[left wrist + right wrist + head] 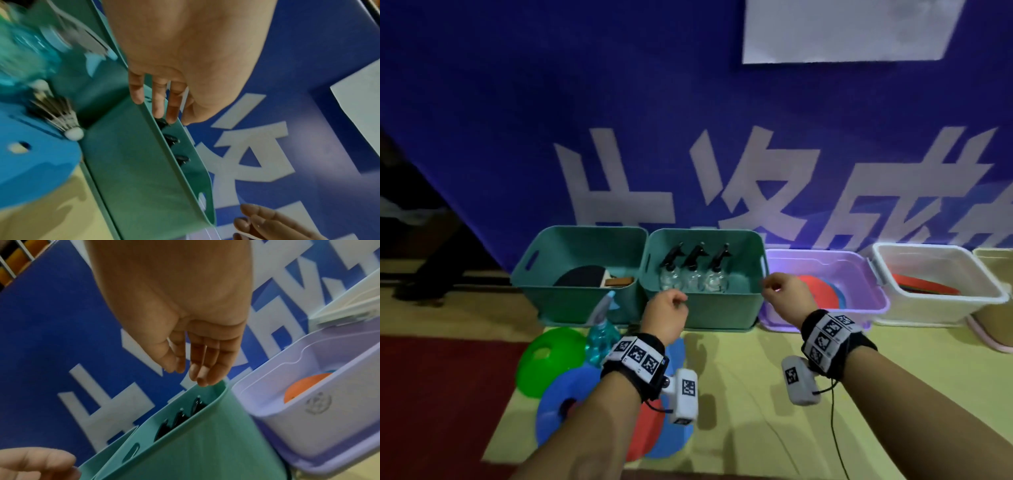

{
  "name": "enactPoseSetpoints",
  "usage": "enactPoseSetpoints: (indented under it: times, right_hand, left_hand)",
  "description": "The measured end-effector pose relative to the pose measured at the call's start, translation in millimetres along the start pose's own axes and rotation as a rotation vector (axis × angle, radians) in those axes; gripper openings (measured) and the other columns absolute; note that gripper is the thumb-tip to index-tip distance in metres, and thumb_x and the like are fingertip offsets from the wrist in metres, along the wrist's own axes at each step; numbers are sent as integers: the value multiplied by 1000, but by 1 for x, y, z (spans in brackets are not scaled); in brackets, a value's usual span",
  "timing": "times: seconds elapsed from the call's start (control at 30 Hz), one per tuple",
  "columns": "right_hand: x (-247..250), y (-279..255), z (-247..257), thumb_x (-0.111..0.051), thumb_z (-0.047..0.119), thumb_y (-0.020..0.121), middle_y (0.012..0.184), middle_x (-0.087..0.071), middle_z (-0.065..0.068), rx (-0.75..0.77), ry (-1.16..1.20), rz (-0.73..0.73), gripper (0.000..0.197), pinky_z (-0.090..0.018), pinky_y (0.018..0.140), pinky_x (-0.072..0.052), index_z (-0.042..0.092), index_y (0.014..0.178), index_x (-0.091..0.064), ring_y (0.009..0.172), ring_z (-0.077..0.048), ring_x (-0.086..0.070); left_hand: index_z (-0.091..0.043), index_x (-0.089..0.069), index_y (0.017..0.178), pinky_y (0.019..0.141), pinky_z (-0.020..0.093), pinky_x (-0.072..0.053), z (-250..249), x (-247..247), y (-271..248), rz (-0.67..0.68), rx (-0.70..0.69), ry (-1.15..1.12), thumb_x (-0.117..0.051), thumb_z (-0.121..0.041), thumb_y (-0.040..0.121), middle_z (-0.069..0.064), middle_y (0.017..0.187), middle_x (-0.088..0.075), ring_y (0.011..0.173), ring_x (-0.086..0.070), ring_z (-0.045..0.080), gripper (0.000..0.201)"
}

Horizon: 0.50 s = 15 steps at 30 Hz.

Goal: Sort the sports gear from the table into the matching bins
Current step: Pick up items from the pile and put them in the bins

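Observation:
My left hand (666, 308) hovers over the front rim of the second teal bin (722, 308), fingers loosely curled and holding nothing. In the left wrist view the left hand (162, 112) hangs relaxed above that bin (139, 178). My right hand (780, 289) is at the bin's right corner, also empty, and the right hand (191, 369) shows slack fingers in its wrist view. Three clear spray bottles (693, 274) with black heads stand in the bin. On the table lie a teal spray bottle (601, 337), a green cone (551, 359), blue discs (571, 397), a red disc (645, 431) and a shuttlecock (61, 120).
The left teal bin (571, 305) holds a paddle. A purple bin (866, 301) holds red and blue discs, and a white bin (928, 308) holds an orange-red ring. A beige container (993, 308) stands far right. A blue banner wall rises behind the bins.

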State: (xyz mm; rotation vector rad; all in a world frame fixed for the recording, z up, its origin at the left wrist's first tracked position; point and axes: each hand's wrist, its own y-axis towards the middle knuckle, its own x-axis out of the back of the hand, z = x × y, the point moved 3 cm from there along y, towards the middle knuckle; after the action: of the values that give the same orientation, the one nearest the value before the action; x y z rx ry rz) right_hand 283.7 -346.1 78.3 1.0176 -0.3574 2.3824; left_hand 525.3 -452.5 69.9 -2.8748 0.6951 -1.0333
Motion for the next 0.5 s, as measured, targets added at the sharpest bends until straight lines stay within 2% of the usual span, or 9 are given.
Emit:
enactPoseSetpoints:
  times: [0.07, 0.13, 0.2, 0.3, 0.33, 0.43, 0.5]
  right_hand:
    - [-32, -9, 23, -63, 10, 84, 98, -72, -7, 5, -19, 27, 19, -21, 72, -39, 10, 101, -73, 88, -21, -63]
    - [-66, -19, 41, -64, 11, 84, 96, -72, -7, 0, -14, 60, 20, -23, 73, -43, 11, 101, -73, 85, -20, -63]
    - [-95, -29, 55, -64, 11, 84, 93, -72, -7, -14, 10, 94, 20, -27, 77, -48, 11, 101, -73, 82, -19, -62]
    - [-131, -43, 70, -61, 11, 85, 84, -67, -3, -67, 20, 162, 20, -39, 80, -55, 12, 102, -72, 77, -20, -60]
    - [-138, -46, 75, -60, 10, 86, 84, -66, -2, -74, 16, 178, 21, -40, 80, -56, 12, 103, -72, 77, -21, -60]
    - [-161, -52, 88, -57, 10, 86, 85, -65, -2, -70, 15, 223, 21, -37, 76, -56, 12, 102, -71, 76, -23, -59]
    - [-172, -56, 95, -57, 9, 86, 84, -64, -3, -65, 8, 252, 20, -35, 72, -55, 15, 100, -70, 73, -24, -59]
  left_hand:
    - [-14, -67, 110, 85, 33, -52, 32, 29, -7, -16, 29, 4, -53, -9, 91, 6, 108, -68, 95, -64, 24, 24]
    - [-14, -69, 104, 83, 32, -52, 65, 54, -16, -55, 53, 25, -55, -8, 89, 7, 105, -70, 93, -65, 24, 21]
    - [-12, -70, 96, 80, 28, -50, 92, 74, -26, -73, 71, 38, -57, -6, 86, 7, 102, -72, 91, -66, 24, 18]
    - [-13, -70, 96, 73, 35, -52, 126, 96, -40, -67, 131, 9, -56, -5, 84, 13, 97, -72, 84, -67, 33, 20]
    - [-13, -70, 98, 72, 36, -53, 135, 102, -42, -67, 147, 2, -56, -5, 84, 15, 96, -72, 84, -67, 35, 21]
    - [-15, -69, 100, 70, 32, -50, 163, 119, -50, -89, 187, 8, -56, -6, 85, 15, 94, -72, 78, -65, 33, 21]
    - [-17, -68, 100, 73, 34, -51, 176, 125, -54, -97, 210, -5, -56, -7, 86, 16, 95, -72, 83, -66, 35, 20]
